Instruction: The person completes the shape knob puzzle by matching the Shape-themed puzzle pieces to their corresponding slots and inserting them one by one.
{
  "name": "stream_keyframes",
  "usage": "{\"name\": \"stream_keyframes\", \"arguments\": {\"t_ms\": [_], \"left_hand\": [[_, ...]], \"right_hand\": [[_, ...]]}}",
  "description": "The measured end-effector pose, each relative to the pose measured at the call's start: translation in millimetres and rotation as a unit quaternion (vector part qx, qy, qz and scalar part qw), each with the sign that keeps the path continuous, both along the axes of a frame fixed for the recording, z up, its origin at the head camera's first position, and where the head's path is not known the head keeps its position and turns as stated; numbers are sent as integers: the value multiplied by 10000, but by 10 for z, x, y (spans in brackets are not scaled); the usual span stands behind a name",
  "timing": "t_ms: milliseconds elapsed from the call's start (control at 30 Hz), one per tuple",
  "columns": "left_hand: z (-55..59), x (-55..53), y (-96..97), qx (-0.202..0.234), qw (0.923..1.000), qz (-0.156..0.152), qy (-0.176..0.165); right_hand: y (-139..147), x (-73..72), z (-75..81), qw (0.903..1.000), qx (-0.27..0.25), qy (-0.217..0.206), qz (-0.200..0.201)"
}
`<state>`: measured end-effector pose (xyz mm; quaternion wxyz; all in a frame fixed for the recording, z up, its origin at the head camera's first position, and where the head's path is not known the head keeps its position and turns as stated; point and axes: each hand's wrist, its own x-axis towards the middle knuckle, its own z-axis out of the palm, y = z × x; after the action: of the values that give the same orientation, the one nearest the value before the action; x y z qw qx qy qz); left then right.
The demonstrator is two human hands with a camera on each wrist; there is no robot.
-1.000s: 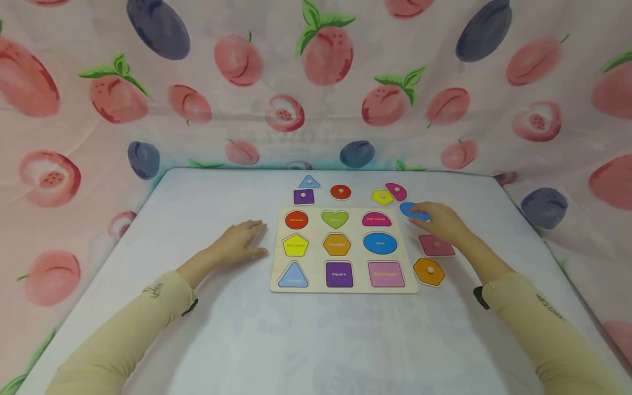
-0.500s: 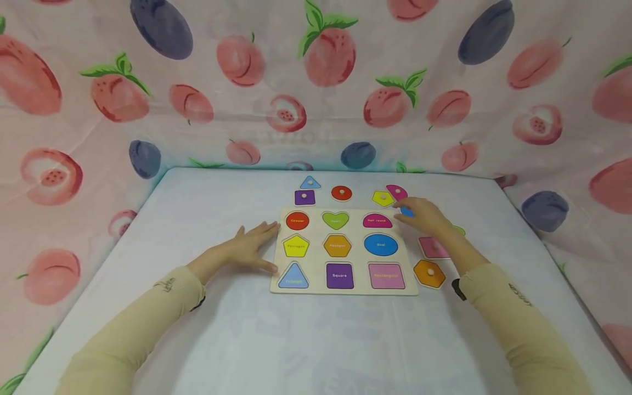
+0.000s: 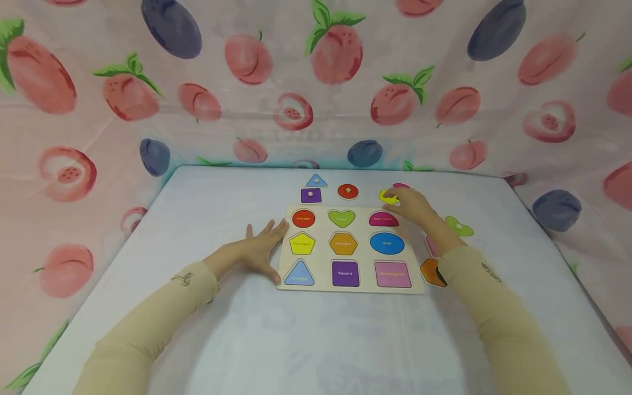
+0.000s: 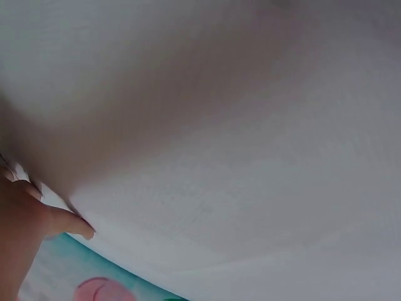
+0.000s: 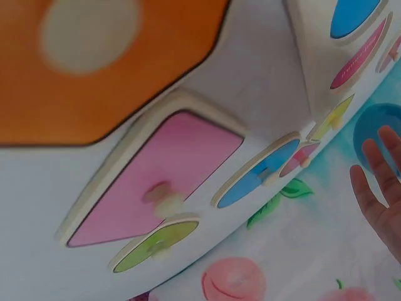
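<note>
A wooden shape-puzzle board [image 3: 323, 277] with printed coloured shapes lies mid-table. My left hand [image 3: 260, 250] rests at its left edge, fingers spread and thumb by the lower corner. In the left wrist view only part of this hand [image 4: 25, 219] shows. Over the board's upper right corner is my right hand [image 3: 413, 207], its fingertips close to the yellow pentagon piece [image 3: 387, 199]. The right wrist view shows that hand [image 5: 383, 194] with loosely extended fingers and nothing gripped. The blue oval piece [image 5: 258, 173] lies on the table, mostly hidden under the right arm in the head view.
Behind the board lie the light blue triangle [image 3: 316, 181], purple square [image 3: 311, 196], red circle [image 3: 348, 191] and magenta half-round [image 3: 401, 185] knobbed pieces. To the right are a green heart [image 3: 459, 226], a pink rectangle [image 5: 150, 188] and an orange hexagon [image 3: 432, 272]. Fruit-print cloth [image 3: 207, 131] hangs behind.
My right hand has left the blue oval piece and moved leftward to the yellow pentagon. My left hand has moved right, spreading its fingers against the board's left edge.
</note>
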<state>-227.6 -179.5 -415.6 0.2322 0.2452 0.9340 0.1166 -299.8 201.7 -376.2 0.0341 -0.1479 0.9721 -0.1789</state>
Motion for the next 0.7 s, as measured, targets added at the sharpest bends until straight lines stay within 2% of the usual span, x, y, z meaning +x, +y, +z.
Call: {"name": "stream_keyframes", "arguments": {"t_ms": [233,500,700], "left_hand": [[-19,4,34,-132,9999,-46,-78],[8,-12,29,-198,9997,-86,-126],[-15,0,41,-188,9996,-28,-228]], "right_hand": [[-190,-123,-54,9997,-99,-235,-29],[-369,-265,-70,9993,42,-37,370],[-475,-340,-68,9990,59,-292,346]]}}
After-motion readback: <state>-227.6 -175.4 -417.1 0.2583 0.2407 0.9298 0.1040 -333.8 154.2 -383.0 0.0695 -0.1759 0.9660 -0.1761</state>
